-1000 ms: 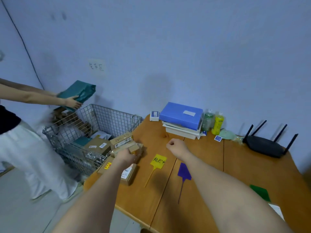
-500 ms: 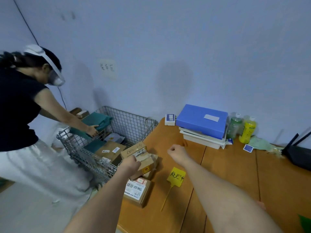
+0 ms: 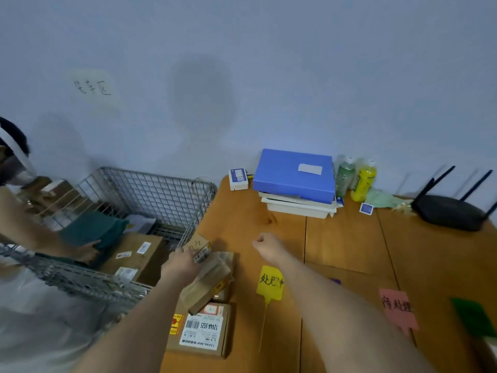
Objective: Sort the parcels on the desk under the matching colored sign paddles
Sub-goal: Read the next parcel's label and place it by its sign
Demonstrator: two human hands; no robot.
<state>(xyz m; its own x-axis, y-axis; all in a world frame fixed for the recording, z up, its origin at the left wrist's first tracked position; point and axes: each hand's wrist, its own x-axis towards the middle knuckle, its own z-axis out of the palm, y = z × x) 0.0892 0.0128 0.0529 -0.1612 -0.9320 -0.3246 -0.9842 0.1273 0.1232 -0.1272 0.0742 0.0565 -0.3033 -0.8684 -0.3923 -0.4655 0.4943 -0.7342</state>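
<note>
Cardboard parcels are piled at the desk's left edge: a small box [image 3: 200, 247] on top, a tilted brown parcel [image 3: 208, 282] below it, and a flat box with a white label [image 3: 201, 331] nearest me. My left hand [image 3: 183, 262] grips the small top box. My right hand [image 3: 266, 247] hovers over the desk in a fist, holding nothing. Sign paddles lie flat on the desk: yellow [image 3: 270, 284], pink [image 3: 398, 309], green [image 3: 473, 319]. A sliver of a purple paddle [image 3: 335, 281] peeks from behind my right forearm.
A wire basket [image 3: 150, 189] with parcels stands left of the wooden desk [image 3: 349, 243]; another person reaches into it, holding a teal bag [image 3: 94, 232]. At the desk's back stand a blue box on white trays [image 3: 294, 175], two bottles [image 3: 363, 180] and a black router [image 3: 451, 214].
The view has swung right, bringing the pink and green paddles into sight. My left hand has shifted onto the small top box. The other person has lowered the teal bag into the basket.
</note>
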